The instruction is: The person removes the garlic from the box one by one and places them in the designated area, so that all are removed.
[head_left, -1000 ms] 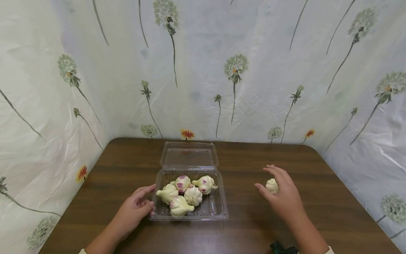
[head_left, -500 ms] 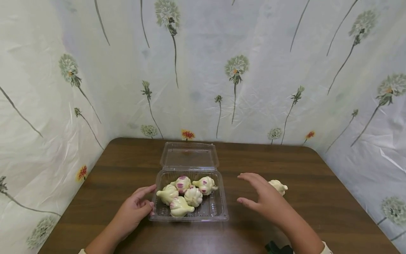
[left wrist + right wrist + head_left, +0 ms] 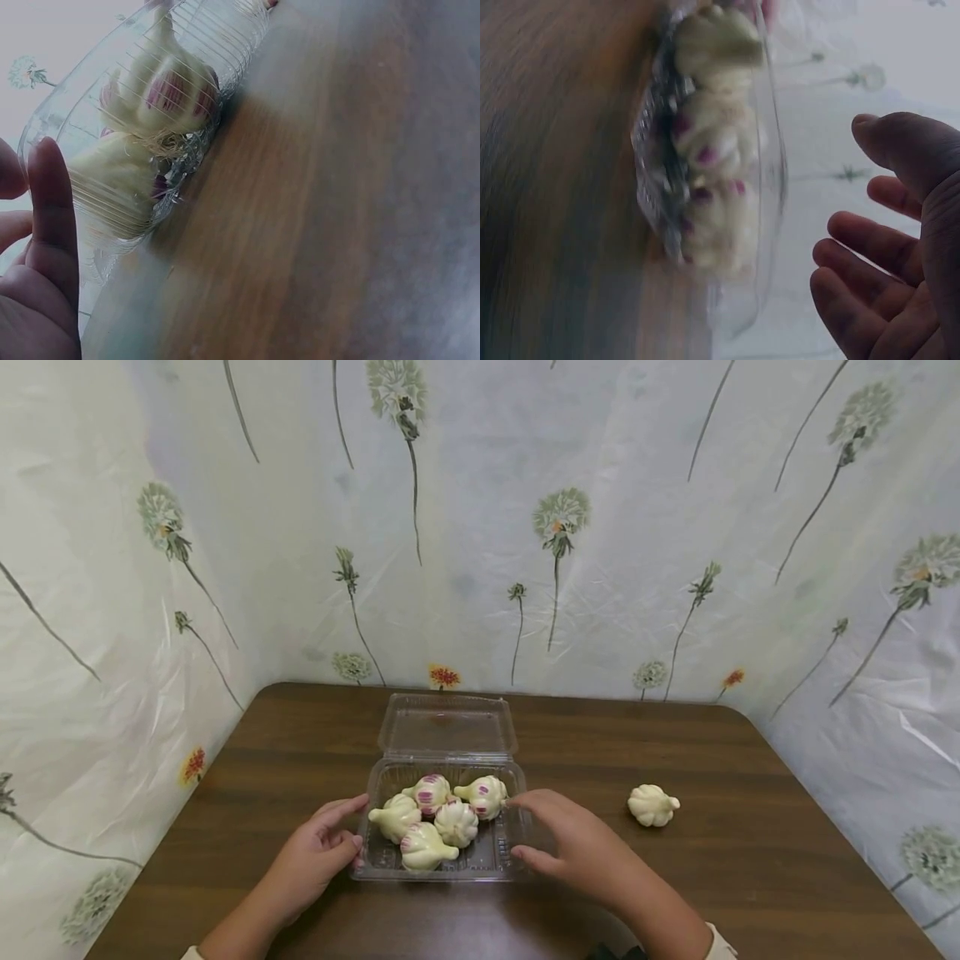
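An open, clear plastic clamshell container point(image 3: 491, 860) stands on the table in the head view. Several garlic bulbs point(image 3: 457, 823), some streaked purple, lie in its base. My left hand point(image 3: 311, 860) holds the container's left rim between thumb and fingers, and the left wrist view shows the thumb point(image 3: 52, 202) at the rim. At the container's right side is my right hand point(image 3: 573, 843), fingers spread and nothing in them. In the right wrist view its fingers point(image 3: 862, 300) appear apart from the container. A single garlic bulb point(image 3: 652, 805) lies on the table further right.
The dark wooden table point(image 3: 750, 860) has rounded far corners. Its raised lid point(image 3: 447, 727) leans back behind the container. A flower-printed sheet point(image 3: 480, 527) hangs around the far side and both flanks. A dark object point(image 3: 615, 952) shows at the bottom edge by the right forearm.
My right hand has moved left from around the single garlic bulb to the container's right side, leaving that bulb on the table. The left hand and container have stayed in place.
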The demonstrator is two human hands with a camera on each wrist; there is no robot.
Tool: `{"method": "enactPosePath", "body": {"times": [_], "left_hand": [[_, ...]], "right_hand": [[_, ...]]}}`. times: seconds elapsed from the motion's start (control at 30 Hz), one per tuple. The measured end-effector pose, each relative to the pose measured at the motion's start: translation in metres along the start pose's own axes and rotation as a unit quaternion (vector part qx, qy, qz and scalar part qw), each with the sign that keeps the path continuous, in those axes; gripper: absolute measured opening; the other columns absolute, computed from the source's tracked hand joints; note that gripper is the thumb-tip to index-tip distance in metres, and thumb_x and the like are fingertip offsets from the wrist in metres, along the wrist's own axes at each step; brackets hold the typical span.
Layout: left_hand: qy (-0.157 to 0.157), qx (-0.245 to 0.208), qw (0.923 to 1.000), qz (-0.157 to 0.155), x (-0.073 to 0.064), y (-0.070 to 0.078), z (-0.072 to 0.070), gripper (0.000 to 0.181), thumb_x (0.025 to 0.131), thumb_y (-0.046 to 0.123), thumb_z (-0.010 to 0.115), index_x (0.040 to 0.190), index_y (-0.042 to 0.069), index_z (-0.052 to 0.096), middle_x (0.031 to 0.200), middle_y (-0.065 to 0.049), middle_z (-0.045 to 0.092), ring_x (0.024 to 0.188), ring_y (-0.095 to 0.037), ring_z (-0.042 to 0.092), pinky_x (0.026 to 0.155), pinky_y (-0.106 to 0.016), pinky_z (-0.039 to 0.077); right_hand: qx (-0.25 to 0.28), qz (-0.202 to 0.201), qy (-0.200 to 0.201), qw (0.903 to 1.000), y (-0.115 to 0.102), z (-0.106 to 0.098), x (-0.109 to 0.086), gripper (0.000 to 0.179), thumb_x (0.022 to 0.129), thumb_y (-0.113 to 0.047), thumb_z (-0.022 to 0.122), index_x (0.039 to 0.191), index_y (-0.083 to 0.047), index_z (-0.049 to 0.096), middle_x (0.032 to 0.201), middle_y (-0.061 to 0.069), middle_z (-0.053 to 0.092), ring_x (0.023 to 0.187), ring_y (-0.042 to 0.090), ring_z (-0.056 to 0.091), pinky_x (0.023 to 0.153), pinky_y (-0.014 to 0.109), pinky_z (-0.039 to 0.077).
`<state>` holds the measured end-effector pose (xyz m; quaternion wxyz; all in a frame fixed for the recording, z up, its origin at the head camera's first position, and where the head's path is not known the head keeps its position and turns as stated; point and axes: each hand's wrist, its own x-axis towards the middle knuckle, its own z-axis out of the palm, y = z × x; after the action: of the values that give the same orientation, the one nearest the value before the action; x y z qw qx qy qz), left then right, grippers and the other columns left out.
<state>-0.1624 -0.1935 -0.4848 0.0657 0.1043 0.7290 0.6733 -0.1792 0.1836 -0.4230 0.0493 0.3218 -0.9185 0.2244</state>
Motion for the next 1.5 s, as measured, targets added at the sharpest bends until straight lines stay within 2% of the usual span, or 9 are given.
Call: {"method": "enactPosePath", "body": {"times": [0.23,0.43,0.63,0.77,0.97,1.3,1.5], "left_hand": [[-0.001,0.007,1.0000,-0.001,0.000,-0.002,0.001,0.060,0.099,-0.004,0.064,0.155,-0.006,0.043,0.151,-0.025,0.039,0.080,-0.012,0.066,0.074,-0.028,0.063],[0.003,0.009,0.9998,-0.016,0.002,-0.002,0.000,0.059,0.100,-0.006,0.060,0.156,-0.002,0.044,0.156,-0.021,0.039,0.082,-0.013,0.066,0.075,-0.028,0.062],[0.000,0.009,0.9998,-0.020,0.002,-0.002,-0.001,0.059,0.100,-0.006,0.059,0.157,-0.002,0.042,0.157,-0.021,0.038,0.083,-0.013,0.066,0.075,-0.028,0.062],[0.003,0.008,0.9998,-0.016,0.002,-0.003,-0.001,0.059,0.100,-0.006,0.059,0.156,-0.003,0.043,0.156,-0.022,0.038,0.083,-0.012,0.066,0.075,-0.027,0.062],[0.003,0.004,1.0000,-0.006,0.001,-0.001,-0.001,0.060,0.099,-0.006,0.060,0.156,-0.004,0.042,0.155,-0.024,0.039,0.082,-0.012,0.066,0.075,-0.027,0.062],[-0.002,-0.008,1.0000,-0.005,0.000,-0.001,0.000,0.061,0.099,-0.006,0.061,0.156,-0.005,0.041,0.157,-0.025,0.037,0.083,-0.012,0.065,0.075,-0.027,0.062],[-0.001,0.000,1.0000,0.004,0.001,-0.002,0.000,0.061,0.099,-0.005,0.063,0.156,-0.006,0.042,0.156,-0.025,0.037,0.081,-0.011,0.066,0.075,-0.027,0.063]], "right_hand": [[0.008,-0.017,-0.011,0.9998,-0.010,0.007,0.007,0.049,0.096,-0.032,0.078,0.139,-0.016,0.063,0.136,-0.003,0.065,0.128,0.017,0.062,0.105,0.044,0.055],[0.029,-0.034,-0.030,0.9986,-0.017,0.010,0.017,0.046,0.097,-0.031,0.076,0.138,-0.015,0.064,0.135,-0.005,0.066,0.128,0.015,0.061,0.106,0.043,0.054],[0.022,-0.050,-0.039,0.9978,-0.025,0.016,0.025,0.046,0.096,-0.030,0.077,0.138,-0.014,0.065,0.133,-0.001,0.068,0.125,0.017,0.063,0.106,0.041,0.054],[0.023,-0.040,-0.057,0.9973,-0.030,0.020,0.032,0.045,0.097,-0.031,0.076,0.138,-0.015,0.065,0.134,-0.002,0.067,0.126,0.016,0.062,0.107,0.041,0.054],[0.032,-0.034,-0.080,0.9957,-0.036,0.024,0.041,0.045,0.098,-0.032,0.075,0.138,-0.013,0.064,0.137,-0.001,0.066,0.134,0.022,0.058,0.112,0.047,0.050],[0.022,-0.043,-0.082,0.9955,-0.046,0.030,0.048,0.045,0.098,-0.031,0.075,0.138,-0.013,0.065,0.134,-0.002,0.067,0.125,0.018,0.061,0.108,0.043,0.052],[0.023,-0.035,-0.087,0.9953,-0.049,0.034,0.053,0.046,0.097,-0.031,0.076,0.138,-0.013,0.065,0.135,-0.002,0.067,0.127,0.018,0.061,0.109,0.042,0.052]]}}
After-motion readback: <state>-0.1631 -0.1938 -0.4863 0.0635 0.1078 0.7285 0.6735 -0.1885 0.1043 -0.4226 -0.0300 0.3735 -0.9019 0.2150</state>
